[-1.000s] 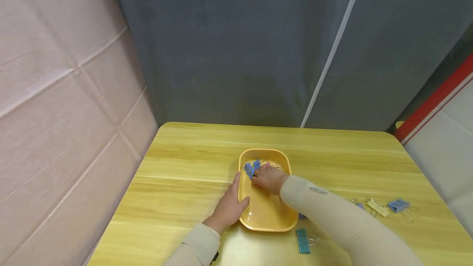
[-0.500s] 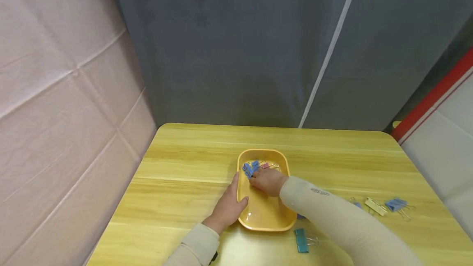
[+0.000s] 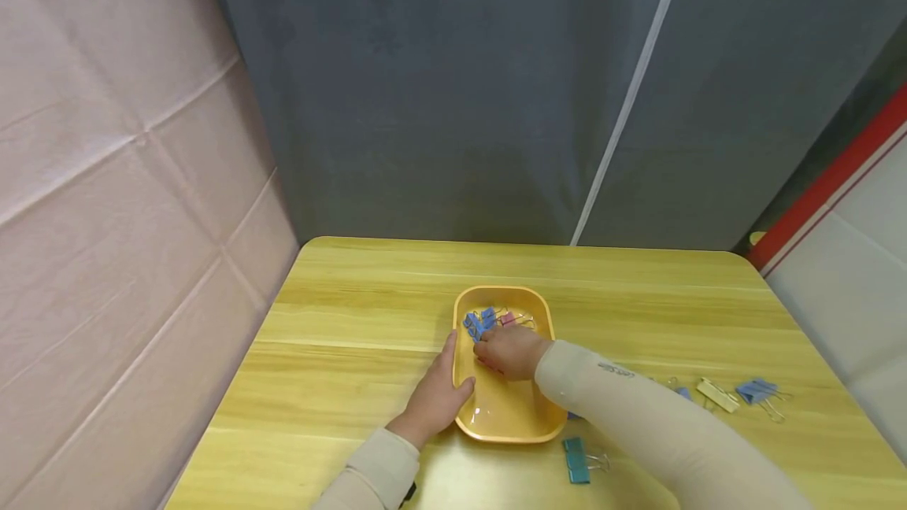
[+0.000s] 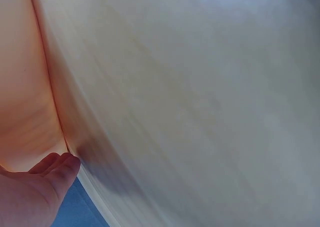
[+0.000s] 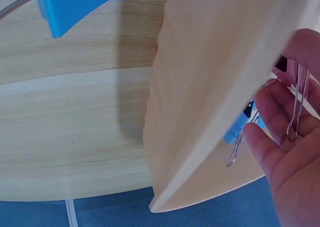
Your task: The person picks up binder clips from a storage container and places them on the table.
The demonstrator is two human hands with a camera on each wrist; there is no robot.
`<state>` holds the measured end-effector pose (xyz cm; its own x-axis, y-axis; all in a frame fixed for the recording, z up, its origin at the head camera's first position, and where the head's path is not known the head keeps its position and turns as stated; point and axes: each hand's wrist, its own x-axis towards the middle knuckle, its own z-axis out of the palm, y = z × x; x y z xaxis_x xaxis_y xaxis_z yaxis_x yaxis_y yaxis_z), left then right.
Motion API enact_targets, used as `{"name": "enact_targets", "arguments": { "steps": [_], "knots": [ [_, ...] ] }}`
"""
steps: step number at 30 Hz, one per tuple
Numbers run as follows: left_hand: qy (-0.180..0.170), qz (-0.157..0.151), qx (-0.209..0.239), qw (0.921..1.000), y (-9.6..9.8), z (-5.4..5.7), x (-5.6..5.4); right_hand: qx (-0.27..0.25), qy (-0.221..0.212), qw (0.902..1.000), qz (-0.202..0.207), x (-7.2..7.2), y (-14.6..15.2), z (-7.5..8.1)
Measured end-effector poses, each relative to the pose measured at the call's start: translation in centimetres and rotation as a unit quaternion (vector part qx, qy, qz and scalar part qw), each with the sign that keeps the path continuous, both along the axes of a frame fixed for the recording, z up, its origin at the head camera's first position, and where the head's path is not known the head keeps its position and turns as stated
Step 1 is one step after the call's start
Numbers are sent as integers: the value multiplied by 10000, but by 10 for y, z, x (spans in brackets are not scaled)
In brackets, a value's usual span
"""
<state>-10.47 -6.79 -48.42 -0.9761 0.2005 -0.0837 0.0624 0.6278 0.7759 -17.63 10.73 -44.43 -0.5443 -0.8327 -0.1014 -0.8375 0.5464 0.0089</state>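
Note:
An orange plastic tray (image 3: 506, 419) stands on the wooden table. My left hand (image 3: 435, 400) rests against its left side, fairly straight fingers along the outer wall and the thumb lying over the rim. Inside the tray, my right hand (image 3: 510, 349) holds a pink binder clip (image 5: 301, 82) between thumb and fingers; its wire handles lie over the fingers. Blue binder clips (image 3: 475, 325) lie beyond the fingertips at the tray's far left. Another pink binder clip (image 3: 508, 319) sits behind the right hand, partly hidden by it.
To the right of the tray lie a teal binder clip (image 3: 577, 461), a cream binder clip (image 3: 717, 395) and a blue binder clip (image 3: 758, 391). More blue clips show partly behind the right sleeve (image 3: 631, 408). A dark grey curtain (image 3: 439, 101) hangs beyond the table.
The right hand has shifted slightly left and toward the body inside the tray, and a pink edge now shows beneath it. The left hand stays at the tray's side.

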Motion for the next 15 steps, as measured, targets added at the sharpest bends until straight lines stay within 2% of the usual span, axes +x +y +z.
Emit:
{"name": "enact_targets", "arguments": {
  "steps": [10, 15],
  "knots": [
    [18, -57, 20, 10000, -1, 1, 2, -210, 20, 9997, -153, 3, 1, 10],
    [9, -77, 54, 10000, -1, 2, 2, -192, -212, 9989, -373, 3, 2, 15]
  ]
}}
